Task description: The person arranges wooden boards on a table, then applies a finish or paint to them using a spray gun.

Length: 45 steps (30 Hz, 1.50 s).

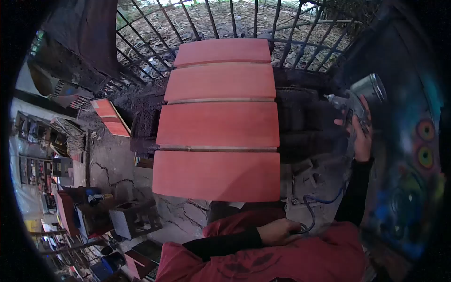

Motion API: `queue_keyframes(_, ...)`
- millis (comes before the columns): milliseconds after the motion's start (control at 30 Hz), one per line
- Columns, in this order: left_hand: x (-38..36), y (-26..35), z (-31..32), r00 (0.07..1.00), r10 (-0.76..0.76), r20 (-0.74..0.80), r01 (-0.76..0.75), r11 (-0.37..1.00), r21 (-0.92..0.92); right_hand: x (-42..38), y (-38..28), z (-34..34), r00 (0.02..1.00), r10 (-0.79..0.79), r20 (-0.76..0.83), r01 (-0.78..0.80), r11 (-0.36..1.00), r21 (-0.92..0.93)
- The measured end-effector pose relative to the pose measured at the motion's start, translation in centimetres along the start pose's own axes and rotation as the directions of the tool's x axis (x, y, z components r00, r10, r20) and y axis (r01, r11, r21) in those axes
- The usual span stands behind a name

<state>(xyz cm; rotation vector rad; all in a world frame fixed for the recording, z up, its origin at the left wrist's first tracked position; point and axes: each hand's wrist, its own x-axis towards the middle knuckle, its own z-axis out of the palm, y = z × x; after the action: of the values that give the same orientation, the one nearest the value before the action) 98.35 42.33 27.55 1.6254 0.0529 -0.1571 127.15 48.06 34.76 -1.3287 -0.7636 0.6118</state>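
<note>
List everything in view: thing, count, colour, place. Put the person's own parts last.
painted panels: four, red-orange, laid in a row at the centre
spare panel: one, red-orange, leaning at the left
metal grille: one, dark, behind the panels at the top
spray gun: one, silvery cup, at the right
hose: one, blue-grey, runs from lower centre toward the right
concrete block: one, grey, lower left
cracked floor: grey, left of the panels
left hand: one, at the hose, lower centre, black sleeve
right hand: one, gripping the spray gun
</note>
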Motion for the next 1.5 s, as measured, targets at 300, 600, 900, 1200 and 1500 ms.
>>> queue_keyframes(300, -11.2, -11.2, 4.5, 0.861, 0.431, 0.27, -0.492, 0.839, 0.231, -25.0, -5.8, 7.1, 0.937, 0.189, -0.295, -0.194, 0.981, 0.012)
queue_keyframes(600, -16.7, -17.5, 8.3, 0.905, 0.316, 0.283, -0.418, 0.778, 0.468, -37.1, -3.1, 12.1, 0.929, 0.052, -0.367, -0.092, 0.991, -0.094)
queue_keyframes(900, -30.5, -17.0, 5.2, 0.755, -0.508, -0.415, 0.546, 0.837, -0.031, -41.1, -2.3, 12.5, 0.903, 0.049, -0.428, -0.098, 0.991, -0.093)
queue_keyframes(1200, -53.7, -32.5, 11.8, 0.397, -0.727, -0.56, 0.827, 0.548, -0.125, -43.3, -3.0, 15.6, 0.946, -0.025, -0.323, -0.025, 0.989, -0.147)
queue_keyframes(1500, -60.0, -36.8, 13.9, 0.52, -0.59, -0.617, 0.702, 0.707, -0.085, -44.9, -2.6, 21.9, 0.982, -0.065, -0.179, 0.037, 0.987, -0.159)
